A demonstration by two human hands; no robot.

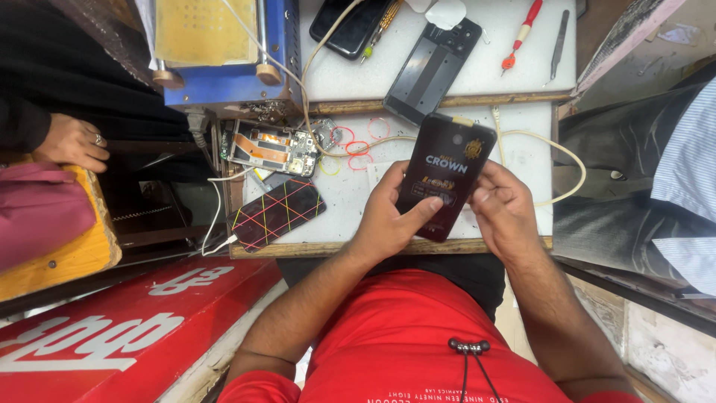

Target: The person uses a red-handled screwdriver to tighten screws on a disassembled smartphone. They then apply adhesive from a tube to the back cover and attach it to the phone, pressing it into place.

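Item in hand — a dark, flat rectangular packet with gold and white print point(446, 175), of the size of a phone, held tilted over the white bench top point(522, 160) just above its near wooden edge. The left hand point(388, 220) grips the packet from the 8 o'clock side, fingers curled behind it and the thumb laid across its lower face. The right hand point(503, 209) closes on the packet's right edge from 4 o'clock, thumb and fingertips pinching near the lower corner. Both hands are shut on the packet; nothing else is held.

State of work, as judged: the packet looks whole and unopened, with no flap lifted and no contents showing, so opening it appears only begun at most.

Around it on the bench:
- at 9 o'clock of the packet, a black phone with a criss-cross pattern of red and yellow lines point(277, 213), lying flat, a white cable plugged at its lower end
- at 10 o'clock, an opened phone body with bare orange and metal innards point(272, 148)
- at 12 o'clock, a black phone back shell point(432, 69) on the upper white board
- at 1 o'clock, a red-handled screwdriver point(520, 35) and grey metal tweezers point(558, 43)
- at 11 o'clock, small red and yellow rubber rings point(358, 148)

Far left — another person's hand wearing a ring point(73, 142), well apart from the bench.
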